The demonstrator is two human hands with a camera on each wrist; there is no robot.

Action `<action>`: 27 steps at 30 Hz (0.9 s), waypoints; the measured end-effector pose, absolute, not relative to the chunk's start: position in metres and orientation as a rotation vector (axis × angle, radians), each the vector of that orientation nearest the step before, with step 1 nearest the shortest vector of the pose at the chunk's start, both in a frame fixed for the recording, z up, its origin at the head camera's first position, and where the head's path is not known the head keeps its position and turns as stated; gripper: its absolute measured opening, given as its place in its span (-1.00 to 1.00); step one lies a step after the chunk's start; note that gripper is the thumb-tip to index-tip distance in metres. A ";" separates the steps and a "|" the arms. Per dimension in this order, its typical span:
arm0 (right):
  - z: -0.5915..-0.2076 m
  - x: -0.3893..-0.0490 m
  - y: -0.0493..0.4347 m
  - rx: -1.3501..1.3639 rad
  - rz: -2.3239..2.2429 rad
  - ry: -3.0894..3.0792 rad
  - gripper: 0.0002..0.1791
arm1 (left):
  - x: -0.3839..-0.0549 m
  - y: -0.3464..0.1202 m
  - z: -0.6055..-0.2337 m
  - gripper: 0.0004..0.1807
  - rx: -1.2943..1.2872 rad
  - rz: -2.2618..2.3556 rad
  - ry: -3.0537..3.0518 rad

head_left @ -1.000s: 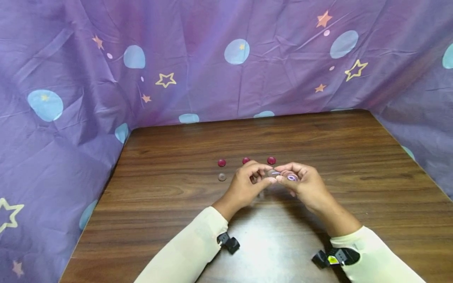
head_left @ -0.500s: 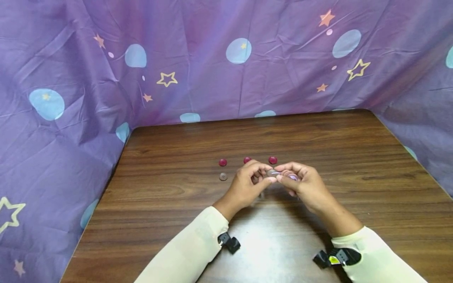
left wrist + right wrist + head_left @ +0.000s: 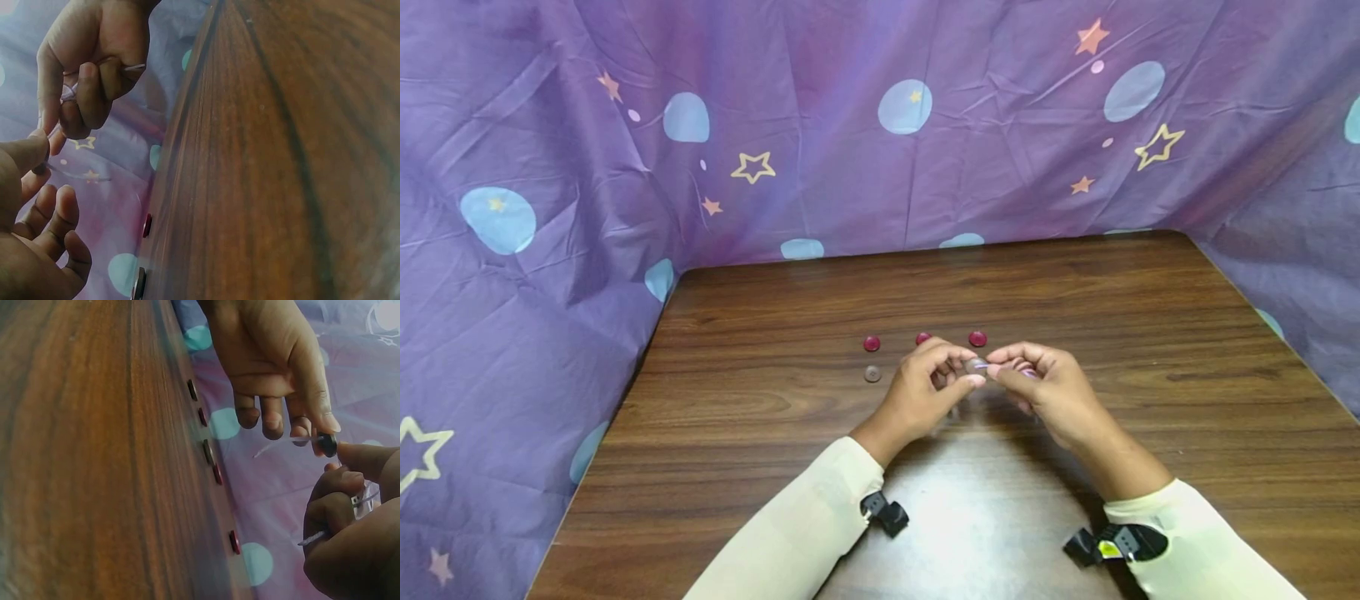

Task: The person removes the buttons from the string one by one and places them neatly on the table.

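Observation:
My left hand [image 3: 925,383] pinches a grey-brown button [image 3: 326,444] by its edge, between thumb and index finger. A thin lavender cord [image 3: 275,444] runs at the button, and a loose tail sticks out on the left hand's side. Just right of the button, my right hand [image 3: 1060,392] pinches the cord with thumb and index finger. Its other fingers curl round the rest of the cord, bunched in loops; one end [image 3: 312,539] pokes out of the fist. Both hands are raised above the table, with the fingertips nearly meeting. How the cord passes the button's holes is too small to tell.
Beyond the hands, three dark red buttons lie in a row: left [image 3: 871,343], middle [image 3: 923,338] and right [image 3: 977,339]. A grey-brown button [image 3: 872,374] lies nearer; another dark button [image 3: 207,452] shows in the right wrist view. A purple patterned cloth [image 3: 820,125] surrounds the wooden table [image 3: 760,467].
My right hand has shifted slightly right, and its thumb now covers more of the cord loops. The left hand keeps its pinch on the button; the buttons on the table have not moved.

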State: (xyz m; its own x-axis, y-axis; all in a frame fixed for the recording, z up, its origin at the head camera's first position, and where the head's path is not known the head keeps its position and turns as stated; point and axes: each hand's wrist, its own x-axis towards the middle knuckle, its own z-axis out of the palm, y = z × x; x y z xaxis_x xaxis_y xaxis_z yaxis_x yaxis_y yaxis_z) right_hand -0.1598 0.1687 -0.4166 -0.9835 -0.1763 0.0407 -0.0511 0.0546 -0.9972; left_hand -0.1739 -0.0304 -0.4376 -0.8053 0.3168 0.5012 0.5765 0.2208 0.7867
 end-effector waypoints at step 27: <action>-0.414 -0.163 0.178 -0.241 -2.104 2.193 -0.90 | -0.176 -0.026 -0.436 -0.73 -0.844 -1.637 -2.284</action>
